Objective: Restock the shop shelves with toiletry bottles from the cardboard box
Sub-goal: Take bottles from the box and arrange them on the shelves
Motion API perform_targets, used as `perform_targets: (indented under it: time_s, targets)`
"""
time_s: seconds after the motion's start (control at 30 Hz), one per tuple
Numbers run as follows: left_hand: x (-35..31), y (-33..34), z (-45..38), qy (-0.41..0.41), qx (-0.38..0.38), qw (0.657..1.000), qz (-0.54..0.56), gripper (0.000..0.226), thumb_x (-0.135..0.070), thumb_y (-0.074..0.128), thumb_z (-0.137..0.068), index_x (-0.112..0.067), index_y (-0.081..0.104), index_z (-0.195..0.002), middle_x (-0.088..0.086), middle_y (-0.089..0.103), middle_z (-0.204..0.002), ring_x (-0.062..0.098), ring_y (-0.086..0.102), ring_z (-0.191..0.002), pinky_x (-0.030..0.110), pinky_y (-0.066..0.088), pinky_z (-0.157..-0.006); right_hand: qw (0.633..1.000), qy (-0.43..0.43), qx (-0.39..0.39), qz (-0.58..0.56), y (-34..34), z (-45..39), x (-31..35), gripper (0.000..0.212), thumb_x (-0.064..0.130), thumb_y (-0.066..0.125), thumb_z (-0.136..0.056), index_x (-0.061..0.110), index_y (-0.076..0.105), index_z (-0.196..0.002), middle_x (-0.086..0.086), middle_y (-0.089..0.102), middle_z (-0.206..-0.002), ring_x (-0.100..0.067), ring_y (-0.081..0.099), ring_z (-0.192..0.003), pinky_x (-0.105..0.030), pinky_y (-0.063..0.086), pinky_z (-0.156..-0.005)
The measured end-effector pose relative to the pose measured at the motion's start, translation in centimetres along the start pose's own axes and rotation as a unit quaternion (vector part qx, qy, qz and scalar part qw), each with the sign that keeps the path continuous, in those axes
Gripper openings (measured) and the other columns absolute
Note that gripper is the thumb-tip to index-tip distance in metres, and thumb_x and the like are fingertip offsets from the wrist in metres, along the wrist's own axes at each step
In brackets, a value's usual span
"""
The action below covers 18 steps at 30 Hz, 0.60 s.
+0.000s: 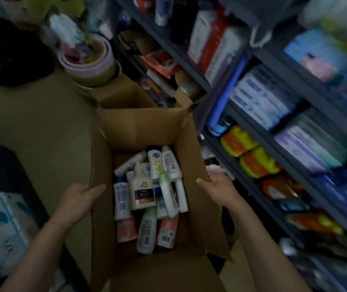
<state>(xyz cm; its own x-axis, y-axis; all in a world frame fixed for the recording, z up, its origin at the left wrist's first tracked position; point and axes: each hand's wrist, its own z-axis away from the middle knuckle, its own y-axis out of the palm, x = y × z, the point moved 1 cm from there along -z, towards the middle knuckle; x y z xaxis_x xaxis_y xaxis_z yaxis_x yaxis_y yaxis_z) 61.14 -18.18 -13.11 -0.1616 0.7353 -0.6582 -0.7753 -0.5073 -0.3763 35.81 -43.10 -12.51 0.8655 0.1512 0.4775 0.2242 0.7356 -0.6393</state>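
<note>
Box (147,131) (bottles (145,192) inside), gripped between hands (77,199) (219,188)

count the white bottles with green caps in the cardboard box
2. One white bottle with a green cap lies right of the cream pump bottle; the other lies below it, near the brown cardboard box's near end. More may be buried underneath.

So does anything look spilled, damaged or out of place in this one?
Nothing spilled or broken shows. The bottles lie jumbled in the cardboard box, overlapping at odd angles; only the pump bottle sits label-up on top. Left hand and right hand grip the box's side walls. The shelves are blurred.
</note>
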Motion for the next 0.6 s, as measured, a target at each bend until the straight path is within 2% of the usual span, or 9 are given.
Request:
perform_targets:
  time_s: [0.1,0.17,0.23,0.3,0.4,0.6]
  targets:
    - [2.1,3.8,4.1,0.013,0.048,0.998,-0.04,0.038,-0.028,0.068,-0.092,0.006,0.073,-0.075,0.015,0.073,-0.069,0.032,0.069,-0.069,0.029,0.046,-0.062,0.997,0.068,0.004,-0.03,0.6,7.1,-6.4,0.033,0.045,0.058,-0.092,0.015,0.071,-0.093,-0.002,0.073,-0.087,-0.018,0.07,-0.08,-0.037,0.058,-0.076]
    - [3.7,6.2,6.6,0.016,0.077,0.994,-0.072,0.04,-0.031,0.068,-0.092,0.005,0.074,-0.075,0.017,0.073,-0.072,0.034,0.069,-0.072,0.029,0.046,-0.063,0.992,0.121,0.002,-0.036,1.4,11.1,-10.5,0.039,0.047,0.058,-0.092,0.011,0.07,-0.085,-0.003,0.072,-0.082,-0.019,0.07,-0.074,-0.034,0.056,-0.068]
    - [5.3,8.4,9.0,0.013,0.1,0.991,-0.082,0.04,-0.031,0.068,-0.092,0.006,0.074,-0.08,0.019,0.073,-0.077,0.036,0.069,-0.076,0.031,0.048,-0.066,0.988,0.147,-0.006,-0.041,2.2,14.3,-14.3,0.047,0.049,0.057,-0.092,0.004,0.069,-0.087,-0.009,0.073,-0.083,-0.022,0.07,-0.074,-0.038,0.059,-0.071]
    - [6.8,10.8,11.0,0.015,0.116,0.989,-0.092,0.04,-0.033,0.068,-0.091,0.006,0.075,-0.085,0.02,0.074,-0.082,0.036,0.07,-0.08,0.036,0.054,-0.076,0.986,0.166,-0.013,-0.032,2.8,17.0,-17.6,0.048,0.053,0.055,-0.091,0.007,0.071,-0.094,-0.01,0.073,-0.088,-0.023,0.071,-0.077,-0.044,0.058,-0.077]
    - [8.8,13.8,13.7,0.013,0.136,0.987,-0.09,0.038,-0.033,0.067,-0.091,0.005,0.075,-0.09,0.018,0.074,-0.085,0.034,0.07,-0.084,0.04,0.054,-0.084,0.983,0.179,-0.024,-0.023,2.9,20.9,-21.3,0.044,0.054,0.054,-0.092,0.014,0.071,-0.09,-0.008,0.073,-0.086,-0.02,0.07,-0.075,-0.043,0.058,-0.077]
    - [11.0,20.5,20.2,0.061,0.154,0.98,-0.108,0.053,-0.041,0.066,-0.085,0.013,0.067,-0.089,0.029,0.068,-0.086,0.043,0.067,-0.086,0.041,0.052,-0.075,0.98,0.187,-0.042,-0.051,2.8,28.8,-30.4,0.041,0.054,0.052,-0.092,0.018,0.071,-0.089,-0.001,0.073,-0.084,-0.017,0.07,-0.078,-0.043,0.058,-0.08]
